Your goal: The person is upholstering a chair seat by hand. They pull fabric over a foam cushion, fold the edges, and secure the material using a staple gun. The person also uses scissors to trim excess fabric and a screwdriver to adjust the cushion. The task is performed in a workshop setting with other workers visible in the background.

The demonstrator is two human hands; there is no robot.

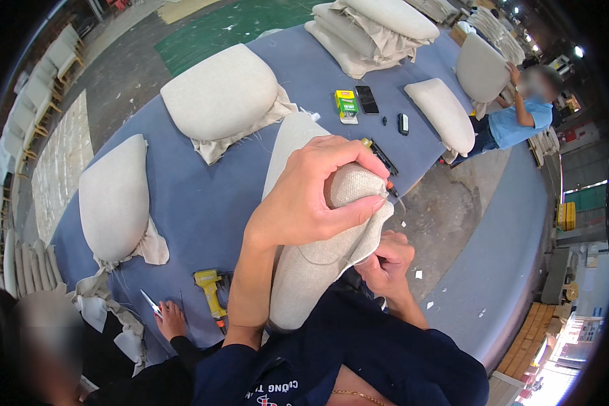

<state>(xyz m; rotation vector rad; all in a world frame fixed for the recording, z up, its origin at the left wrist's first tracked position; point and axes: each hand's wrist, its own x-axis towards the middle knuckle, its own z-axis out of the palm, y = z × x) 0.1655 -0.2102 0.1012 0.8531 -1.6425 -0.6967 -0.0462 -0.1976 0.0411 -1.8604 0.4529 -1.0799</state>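
Holds a beige cushion point(301, 284) close in front of the body, against a dark blue shirt point(413, 358), at the near edge of a blue table point(196, 196). Grips the rounded upper end with the left hand point(311, 193), curling the fingers over the top and pressing the thumb along the underside, close to the fingertips at a gathered corner. Pinches loose fabric point(369, 240) at the right side of the cushion with the right hand point(389, 264), fingers mostly folded into the palm. Cannot tell the exact place of the right thumb tip, hidden behind the cloth.

Has a yellow gun point(211, 294) lying on the table, just left of the left forearm point(254, 291). Has a black tool point(384, 157) beyond the left fingertips, partly covered in this view. Shows, farther back, a green and yellow box point(346, 105) beside a phone point(367, 99), with a small black-and-white object point(403, 124) to the right.

Shows more padding on the table: a far cushion point(223, 95), a side cushion point(115, 199) trailing cloth, an end cushion point(441, 115) and a stack point(372, 37). At lower left, shows a co-worker's hand point(170, 320) on scissors point(151, 304); at upper right, a person point(521, 125) in light blue, holding a raised cushion point(482, 68).
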